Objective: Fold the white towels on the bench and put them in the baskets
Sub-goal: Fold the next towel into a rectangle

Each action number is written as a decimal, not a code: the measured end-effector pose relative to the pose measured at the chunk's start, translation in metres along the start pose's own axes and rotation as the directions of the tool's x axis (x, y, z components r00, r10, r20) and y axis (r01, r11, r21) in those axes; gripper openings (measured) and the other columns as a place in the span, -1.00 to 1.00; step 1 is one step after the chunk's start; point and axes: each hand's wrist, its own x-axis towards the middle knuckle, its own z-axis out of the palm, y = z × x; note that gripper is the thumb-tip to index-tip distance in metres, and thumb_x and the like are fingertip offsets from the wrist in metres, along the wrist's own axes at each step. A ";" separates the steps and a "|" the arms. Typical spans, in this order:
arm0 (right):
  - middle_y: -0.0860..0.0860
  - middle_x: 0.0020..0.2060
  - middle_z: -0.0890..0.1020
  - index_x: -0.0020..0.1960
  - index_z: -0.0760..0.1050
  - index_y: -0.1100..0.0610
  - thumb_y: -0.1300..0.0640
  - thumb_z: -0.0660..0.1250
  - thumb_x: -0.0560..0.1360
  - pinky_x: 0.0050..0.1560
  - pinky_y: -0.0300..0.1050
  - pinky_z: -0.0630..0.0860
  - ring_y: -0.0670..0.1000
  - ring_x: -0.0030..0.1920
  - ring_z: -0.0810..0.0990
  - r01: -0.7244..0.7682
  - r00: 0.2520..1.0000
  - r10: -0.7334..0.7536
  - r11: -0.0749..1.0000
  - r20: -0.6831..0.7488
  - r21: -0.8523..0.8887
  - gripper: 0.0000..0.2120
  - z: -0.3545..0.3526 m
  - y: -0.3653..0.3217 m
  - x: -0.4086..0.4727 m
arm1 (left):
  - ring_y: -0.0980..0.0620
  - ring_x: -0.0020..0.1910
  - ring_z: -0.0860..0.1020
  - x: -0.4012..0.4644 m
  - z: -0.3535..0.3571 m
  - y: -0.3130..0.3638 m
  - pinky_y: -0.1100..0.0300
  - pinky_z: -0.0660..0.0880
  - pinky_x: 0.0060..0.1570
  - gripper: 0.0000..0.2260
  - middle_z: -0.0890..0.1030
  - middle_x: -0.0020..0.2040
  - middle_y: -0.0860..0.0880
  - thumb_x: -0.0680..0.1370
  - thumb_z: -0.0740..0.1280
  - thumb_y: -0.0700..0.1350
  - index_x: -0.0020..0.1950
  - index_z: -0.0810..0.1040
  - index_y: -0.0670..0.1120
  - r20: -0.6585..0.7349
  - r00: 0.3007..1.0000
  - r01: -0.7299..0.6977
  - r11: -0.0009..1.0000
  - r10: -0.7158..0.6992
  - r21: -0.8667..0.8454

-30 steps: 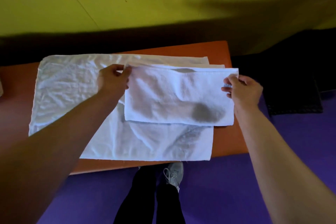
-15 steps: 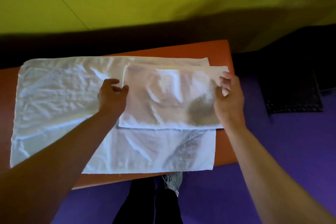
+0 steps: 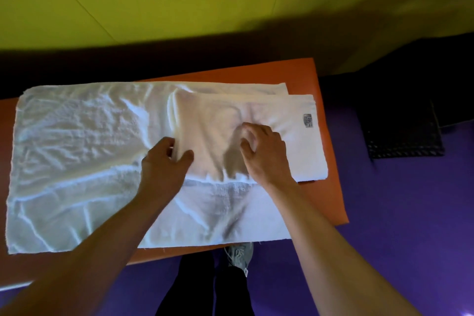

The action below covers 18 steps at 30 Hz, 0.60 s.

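Note:
A folded white towel [image 3: 282,120] with a small label near its right edge lies on top of a larger white towel [image 3: 77,161] spread flat over the orange bench [image 3: 331,200]. My left hand [image 3: 165,164] pinches the folded towel's left edge near its front corner, thumb on top. My right hand [image 3: 265,152] rests on the middle of the folded towel with bent fingers, and the cloth wrinkles under the fingertips. A black mesh basket [image 3: 405,133] stands on the floor to the right of the bench.
A yellow-green wall rises behind the bench with a dark gap at its foot. Purple floor runs in front and to the right. My legs and a grey shoe [image 3: 239,255] are just under the bench's front edge.
The folded towel has been laid down flat on the spread towel. My right hand moved from its right edge to its middle; my left hand slid down its left edge.

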 end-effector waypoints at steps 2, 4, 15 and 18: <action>-0.02 0.20 0.61 0.28 0.56 -0.06 -0.10 0.28 0.59 0.19 -0.03 0.52 0.06 0.13 0.62 -0.095 0.995 0.086 0.951 0.045 0.293 -0.69 -0.016 -0.008 -0.002 | 0.08 -0.28 0.51 -0.019 0.007 0.021 0.38 0.34 -0.35 -0.84 0.55 -0.21 -0.02 0.51 0.46 -0.09 -0.05 0.52 -0.11 -0.031 0.989 -0.141 0.990 0.141 0.006; -0.05 0.02 0.69 0.10 0.64 -0.06 -0.19 0.31 0.55 0.08 -0.08 0.60 0.00 -0.01 0.68 -0.218 0.976 0.156 0.745 0.153 0.631 -0.72 -0.037 -0.021 -0.004 | 0.19 -0.31 0.47 -0.040 0.019 0.040 0.43 0.30 -0.37 -0.86 0.51 -0.23 0.04 0.47 0.47 -0.15 -0.09 0.52 -0.08 -0.024 0.968 -0.250 0.968 0.249 -0.032; -0.05 0.02 0.62 0.25 0.49 0.10 0.06 0.37 0.58 -0.20 -0.35 0.54 -0.10 -0.10 0.60 -0.294 0.925 0.368 0.847 -0.090 0.443 -0.73 -0.102 0.040 0.003 | 0.18 0.04 0.47 -0.081 0.090 0.087 0.26 0.45 0.02 -0.66 0.48 0.05 0.18 0.57 0.24 0.21 0.27 0.49 0.10 0.294 0.780 -0.550 0.830 0.552 -0.098; -0.19 -0.10 0.54 0.26 0.47 0.07 0.11 0.36 0.59 -0.40 -0.54 0.34 -0.27 -0.21 0.50 -0.289 0.909 0.381 0.868 -0.168 0.403 -0.74 -0.107 0.067 0.001 | 0.05 0.13 0.43 -0.068 0.098 0.076 0.12 0.45 0.07 -0.76 0.47 0.15 0.08 0.62 0.26 0.04 0.27 0.49 0.04 0.223 0.833 -0.526 0.849 0.506 0.040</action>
